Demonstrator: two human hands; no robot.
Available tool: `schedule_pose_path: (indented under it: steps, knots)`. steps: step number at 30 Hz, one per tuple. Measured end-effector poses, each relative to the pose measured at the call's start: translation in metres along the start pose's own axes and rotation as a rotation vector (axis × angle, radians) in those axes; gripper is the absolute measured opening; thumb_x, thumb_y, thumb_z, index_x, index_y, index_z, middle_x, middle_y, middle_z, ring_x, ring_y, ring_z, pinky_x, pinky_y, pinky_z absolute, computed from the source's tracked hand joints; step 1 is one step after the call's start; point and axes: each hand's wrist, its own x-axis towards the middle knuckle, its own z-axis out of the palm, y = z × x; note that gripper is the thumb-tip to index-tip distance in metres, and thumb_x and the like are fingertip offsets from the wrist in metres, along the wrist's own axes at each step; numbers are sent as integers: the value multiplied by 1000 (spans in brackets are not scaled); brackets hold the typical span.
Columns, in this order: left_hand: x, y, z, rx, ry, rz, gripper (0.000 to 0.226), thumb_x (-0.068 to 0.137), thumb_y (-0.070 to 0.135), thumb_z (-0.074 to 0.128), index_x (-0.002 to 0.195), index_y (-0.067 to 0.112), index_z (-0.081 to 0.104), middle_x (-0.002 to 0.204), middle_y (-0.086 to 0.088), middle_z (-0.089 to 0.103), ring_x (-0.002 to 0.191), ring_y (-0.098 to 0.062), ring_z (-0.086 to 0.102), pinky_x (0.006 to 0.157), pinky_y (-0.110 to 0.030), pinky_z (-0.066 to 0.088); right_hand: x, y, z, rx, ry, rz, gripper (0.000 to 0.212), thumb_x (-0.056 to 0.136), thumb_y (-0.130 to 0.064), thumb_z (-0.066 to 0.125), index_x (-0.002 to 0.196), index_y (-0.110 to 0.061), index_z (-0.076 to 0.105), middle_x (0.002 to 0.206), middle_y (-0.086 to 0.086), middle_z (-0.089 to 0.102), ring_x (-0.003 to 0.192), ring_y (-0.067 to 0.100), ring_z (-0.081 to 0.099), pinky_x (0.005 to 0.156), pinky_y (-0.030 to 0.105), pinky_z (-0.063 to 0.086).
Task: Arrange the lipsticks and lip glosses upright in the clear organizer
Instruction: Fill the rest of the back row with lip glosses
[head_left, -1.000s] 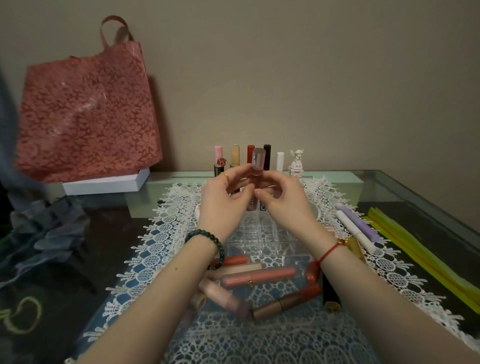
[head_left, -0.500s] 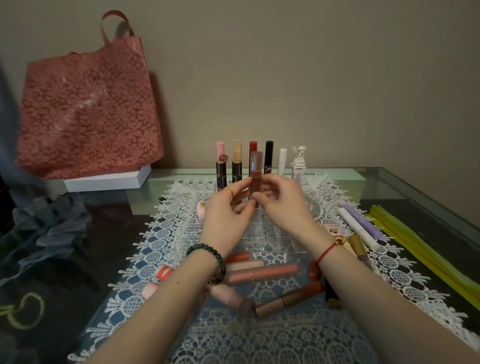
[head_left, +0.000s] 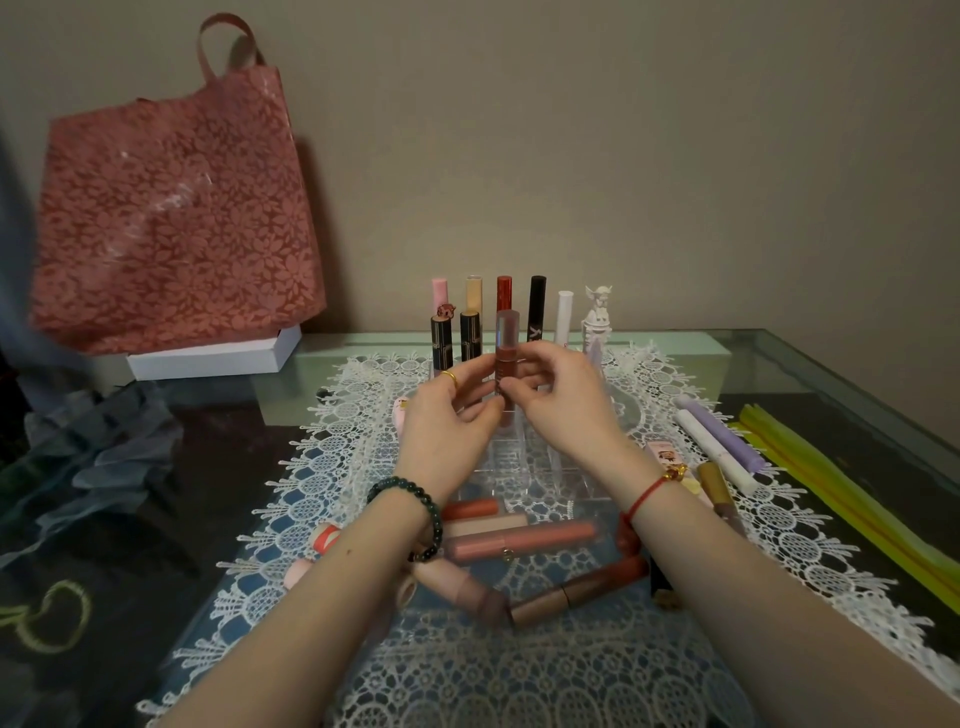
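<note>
**Rust-brown gloss tube held upright over the organizer**

Head view: a lip gloss (head_left: 506, 364) with a rust-brown body and a frosted, see-through cap stands upright between both hands. It is above the rear middle of the clear organizer (head_left: 524, 470). The left hand (head_left: 447, 423), a gold ring on one finger, curls its thumb and fingertips against the tube's left side. The right hand (head_left: 563, 410) pinches it from the right with thumb and forefinger, the other fingers loosely bent. Fingers hide the tube's foot, so I cannot tell whether it sits in a compartment. Behind it, standing tubes (head_left: 536, 306) are upright in the organizer's back rows. Nearer the person, loose tubes (head_left: 522, 540) lie flat on the white lace mat (head_left: 519, 680), with a few more to the organizer's right.
</note>
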Motion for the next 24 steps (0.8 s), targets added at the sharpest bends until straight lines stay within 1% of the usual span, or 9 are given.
schedule_pose_path:
  steps: [4, 7, 12, 14, 17, 21, 24]
  knots:
    - [0, 0, -1, 3, -6, 4, 41, 83, -3, 56, 120, 13, 54, 103, 10, 60, 92, 7, 57, 70, -2, 45, 0, 0, 1, -11, 8, 5, 29, 83, -12, 62, 112, -19, 59, 97, -4, 64, 80, -3, 56, 58, 4, 43]
    - [-1, 0, -1, -8, -11, 3, 41, 82, -4, 56, 120, 13, 55, 96, 17, 59, 86, 12, 57, 67, -2, 45, 0, 0, 0, -8, 15, 4, 29, 83, -12, 63, 111, -19, 60, 95, -5, 64, 78, -3, 56, 58, 6, 44]
    - [-2, 1, -1, 5, -12, 2, 42, 83, -1, 57, 121, 13, 54, 96, 18, 59, 88, 11, 57, 67, -3, 45, 0, -1, -1, 27, 13, 5, 28, 81, -10, 64, 107, -18, 59, 86, -8, 62, 74, -2, 57, 59, 8, 47]
    - [-2, 1, -1, 9, -11, -3, 41, 83, -1, 57, 121, 14, 54, 95, 19, 59, 87, 11, 57, 66, -3, 45, 0, 0, -1, 36, 18, 8, 29, 80, -9, 65, 107, -17, 59, 84, -8, 61, 73, -1, 58, 62, 10, 47]
    - [-2, 2, -1, 10, -8, -12, 42, 83, -1, 56, 122, 13, 53, 99, 15, 59, 88, 10, 57, 65, -2, 45, 0, 0, -2, 45, 13, 16, 32, 80, -9, 66, 110, -16, 58, 85, -5, 63, 75, 4, 59, 67, 14, 49]
    - [-2, 3, -1, 16, 0, -12, 42, 83, -1, 57, 123, 12, 52, 103, 11, 58, 90, 10, 56, 66, -2, 45, 0, -1, -5, 44, 11, 15, 33, 79, -10, 66, 110, -16, 57, 85, -4, 62, 74, 4, 59, 66, 13, 49]
    - [-2, 3, -2, 15, 7, -17, 42, 82, 0, 57, 123, 12, 52, 103, 11, 58, 90, 10, 55, 70, -1, 45, -1, -1, -8, 36, 23, 17, 34, 78, -12, 67, 111, -14, 58, 87, -1, 63, 78, 10, 61, 72, 20, 52]
